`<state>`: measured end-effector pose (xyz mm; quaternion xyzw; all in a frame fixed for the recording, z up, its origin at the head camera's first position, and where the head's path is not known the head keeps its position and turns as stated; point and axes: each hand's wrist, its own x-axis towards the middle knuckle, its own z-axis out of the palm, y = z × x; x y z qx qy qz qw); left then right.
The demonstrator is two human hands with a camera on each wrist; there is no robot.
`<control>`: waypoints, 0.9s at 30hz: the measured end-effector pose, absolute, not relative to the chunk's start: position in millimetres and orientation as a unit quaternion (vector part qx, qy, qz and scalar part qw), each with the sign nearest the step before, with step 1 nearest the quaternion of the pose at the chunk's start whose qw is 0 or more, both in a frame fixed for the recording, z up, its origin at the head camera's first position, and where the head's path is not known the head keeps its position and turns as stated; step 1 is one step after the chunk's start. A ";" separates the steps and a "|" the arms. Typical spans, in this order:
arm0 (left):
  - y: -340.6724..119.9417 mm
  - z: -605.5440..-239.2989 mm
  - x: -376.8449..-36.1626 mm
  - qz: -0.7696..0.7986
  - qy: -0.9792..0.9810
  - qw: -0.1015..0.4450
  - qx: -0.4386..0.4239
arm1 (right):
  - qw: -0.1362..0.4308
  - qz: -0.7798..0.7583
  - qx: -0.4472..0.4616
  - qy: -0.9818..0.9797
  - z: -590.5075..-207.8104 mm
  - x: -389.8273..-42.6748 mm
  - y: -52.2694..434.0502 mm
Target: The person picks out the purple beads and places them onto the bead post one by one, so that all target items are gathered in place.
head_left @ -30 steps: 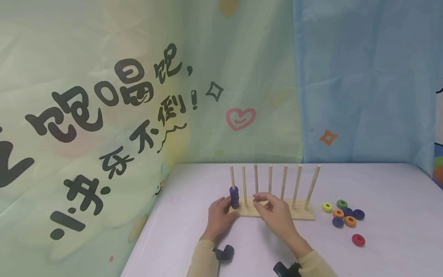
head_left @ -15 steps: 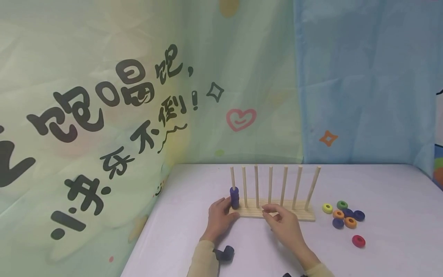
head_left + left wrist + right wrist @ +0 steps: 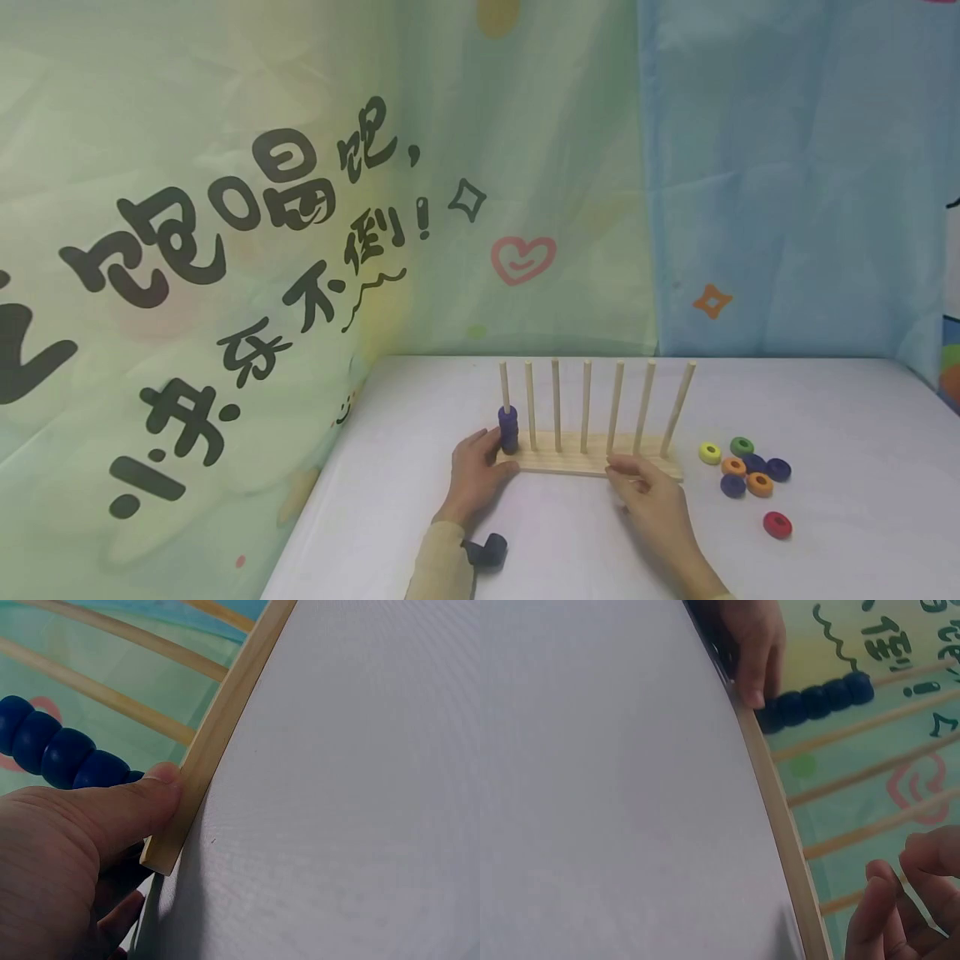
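A wooden peg rack [image 3: 558, 460] stands on the table with several upright dowels in a row. Stacked on its leftmost dowel are several dark blue beads [image 3: 508, 431]; the other dowels carry none. My left hand [image 3: 476, 468] grips the rack's left end, its thumb [image 3: 142, 799] on the front edge beside the lowest bead. Toward the right end, my right hand [image 3: 651, 496] hovers in front of the base, fingers loosely bent. The right wrist view shows a gap between its thumb and fingertips [image 3: 881, 874], with nothing in it.
Right of the rack lies a loose cluster of beads: yellow [image 3: 710, 452], green [image 3: 742, 447], orange [image 3: 760, 484] and blue [image 3: 777, 469] among them. A red bead [image 3: 777, 524] lies apart, nearer the front. Printed cloth [image 3: 525, 308] hangs behind the white table [image 3: 555, 550].
My right hand has moved rightward and a little nearer along the front of the rack, from the middle dowels toward the right end. My left hand, the rack and the beads have stayed put.
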<state>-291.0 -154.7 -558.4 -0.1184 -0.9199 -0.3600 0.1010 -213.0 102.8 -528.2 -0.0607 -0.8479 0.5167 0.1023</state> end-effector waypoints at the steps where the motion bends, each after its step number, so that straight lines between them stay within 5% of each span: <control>1: -154.7 -558.3 -290.5 -0.360 -0.920 0.102 -0.118 | 0.103 0.517 -0.065 -0.848 -528.2 -213.1 105.4; 13: -154.5 -559.5 -290.2 -0.366 -0.919 0.093 -0.110 | 0.171 0.462 -0.071 -0.867 -535.1 -212.6 124.9; 27: -153.5 -558.2 -289.4 -0.364 -0.918 0.105 -0.121 | 0.190 0.419 -0.120 -0.880 -531.8 -208.7 154.0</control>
